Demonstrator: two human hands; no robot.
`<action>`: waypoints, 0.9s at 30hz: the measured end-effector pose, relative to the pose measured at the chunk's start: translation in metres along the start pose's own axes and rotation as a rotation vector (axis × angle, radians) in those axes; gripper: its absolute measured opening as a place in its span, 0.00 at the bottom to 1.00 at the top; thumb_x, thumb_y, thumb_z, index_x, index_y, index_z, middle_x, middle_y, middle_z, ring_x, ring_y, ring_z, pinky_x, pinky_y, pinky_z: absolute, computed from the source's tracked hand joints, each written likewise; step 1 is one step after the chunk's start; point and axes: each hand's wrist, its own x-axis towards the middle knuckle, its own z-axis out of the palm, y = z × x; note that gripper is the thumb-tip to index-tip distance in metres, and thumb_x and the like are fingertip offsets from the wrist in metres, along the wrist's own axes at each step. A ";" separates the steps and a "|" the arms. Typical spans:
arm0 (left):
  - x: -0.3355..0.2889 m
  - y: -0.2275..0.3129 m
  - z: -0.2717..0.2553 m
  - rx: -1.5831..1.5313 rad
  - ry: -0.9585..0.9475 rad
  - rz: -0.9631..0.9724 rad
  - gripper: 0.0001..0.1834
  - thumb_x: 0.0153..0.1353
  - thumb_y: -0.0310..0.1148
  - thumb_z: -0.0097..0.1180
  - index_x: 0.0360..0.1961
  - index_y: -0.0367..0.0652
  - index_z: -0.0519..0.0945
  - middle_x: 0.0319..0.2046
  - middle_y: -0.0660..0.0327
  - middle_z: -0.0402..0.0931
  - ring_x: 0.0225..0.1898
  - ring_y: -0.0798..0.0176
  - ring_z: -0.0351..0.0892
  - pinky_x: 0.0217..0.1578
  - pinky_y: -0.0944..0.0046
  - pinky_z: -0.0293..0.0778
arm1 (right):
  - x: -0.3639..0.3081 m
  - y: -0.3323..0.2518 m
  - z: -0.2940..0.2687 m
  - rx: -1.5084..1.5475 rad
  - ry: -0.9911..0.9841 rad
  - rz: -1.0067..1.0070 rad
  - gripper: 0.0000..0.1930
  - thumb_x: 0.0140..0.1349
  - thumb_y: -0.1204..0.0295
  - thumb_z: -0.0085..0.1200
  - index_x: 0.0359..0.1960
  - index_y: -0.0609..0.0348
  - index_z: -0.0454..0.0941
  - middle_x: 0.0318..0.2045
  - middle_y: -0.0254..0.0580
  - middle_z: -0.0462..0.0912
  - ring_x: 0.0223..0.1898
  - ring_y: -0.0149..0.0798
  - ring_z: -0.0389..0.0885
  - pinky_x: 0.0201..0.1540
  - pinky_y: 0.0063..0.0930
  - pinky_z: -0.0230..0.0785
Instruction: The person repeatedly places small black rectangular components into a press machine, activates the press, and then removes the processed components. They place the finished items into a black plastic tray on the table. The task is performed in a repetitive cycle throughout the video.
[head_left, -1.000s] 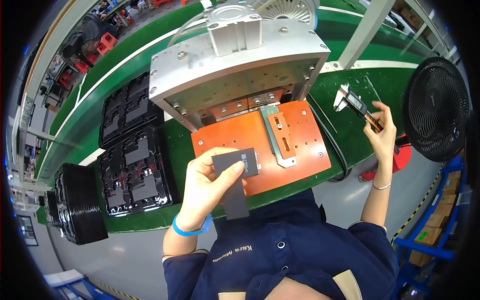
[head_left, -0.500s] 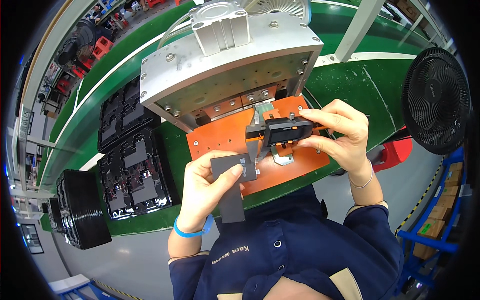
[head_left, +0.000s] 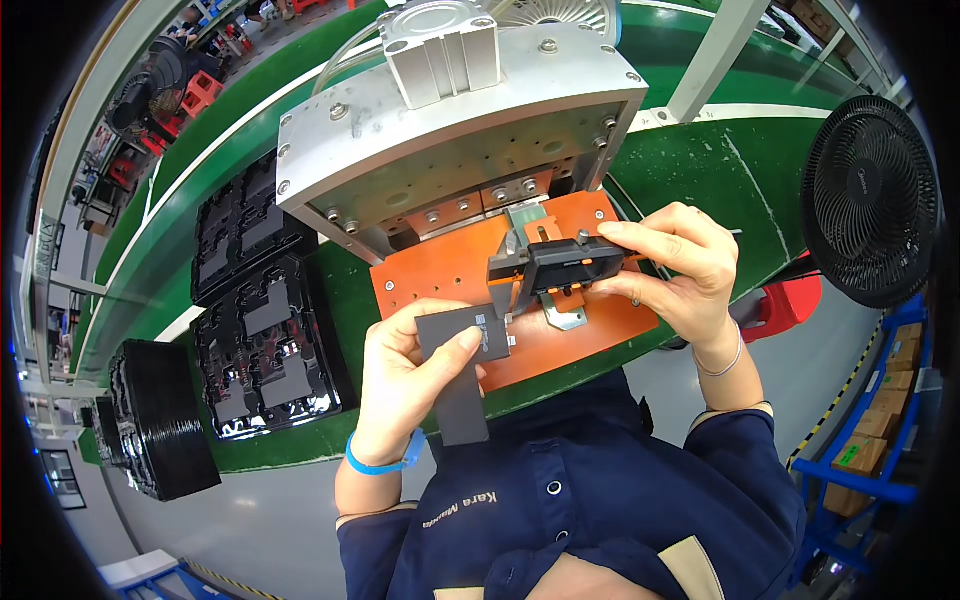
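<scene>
Pinching the flat L-shaped battery (head_left: 462,405) in your left hand (head_left: 408,362) over the front edge of the orange plate (head_left: 430,272), you grip the digital caliper (head_left: 572,268) with your right hand (head_left: 688,262).

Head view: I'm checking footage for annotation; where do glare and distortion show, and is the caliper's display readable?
Head view throughout: glare spots the near rim of the nearer black plastic tray; the front edge of the silver press bows and the corners go black; the display of the digital caliper looks too dark to read.
</scene>
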 end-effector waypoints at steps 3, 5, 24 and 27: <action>0.000 0.001 0.000 0.002 0.001 0.000 0.09 0.62 0.28 0.61 0.40 0.34 0.79 0.30 0.58 0.82 0.25 0.71 0.81 0.25 0.71 0.78 | 0.000 -0.001 0.001 -0.018 0.021 -0.031 0.25 0.35 0.63 0.74 0.41 0.50 0.87 0.21 0.28 0.78 0.21 0.28 0.74 0.24 0.21 0.61; 0.000 0.001 0.000 0.007 -0.004 0.001 0.09 0.62 0.28 0.61 0.40 0.34 0.79 0.30 0.58 0.82 0.25 0.71 0.81 0.25 0.71 0.78 | 0.000 -0.001 0.001 -0.005 0.018 -0.029 0.25 0.35 0.63 0.74 0.41 0.51 0.87 0.21 0.28 0.78 0.21 0.28 0.74 0.24 0.21 0.61; -0.001 0.001 0.000 -0.025 0.029 -0.027 0.09 0.61 0.28 0.61 0.40 0.34 0.79 0.30 0.57 0.82 0.25 0.71 0.81 0.26 0.71 0.79 | -0.006 -0.007 -0.004 0.042 -0.070 -0.002 0.28 0.31 0.65 0.76 0.41 0.55 0.86 0.22 0.32 0.80 0.24 0.28 0.77 0.24 0.20 0.65; -0.001 0.000 0.000 -0.019 0.031 -0.020 0.10 0.61 0.28 0.61 0.40 0.34 0.79 0.30 0.58 0.82 0.25 0.71 0.81 0.26 0.71 0.79 | -0.008 -0.005 0.002 0.078 0.001 0.026 0.26 0.35 0.62 0.74 0.41 0.51 0.87 0.20 0.30 0.77 0.20 0.29 0.73 0.23 0.22 0.62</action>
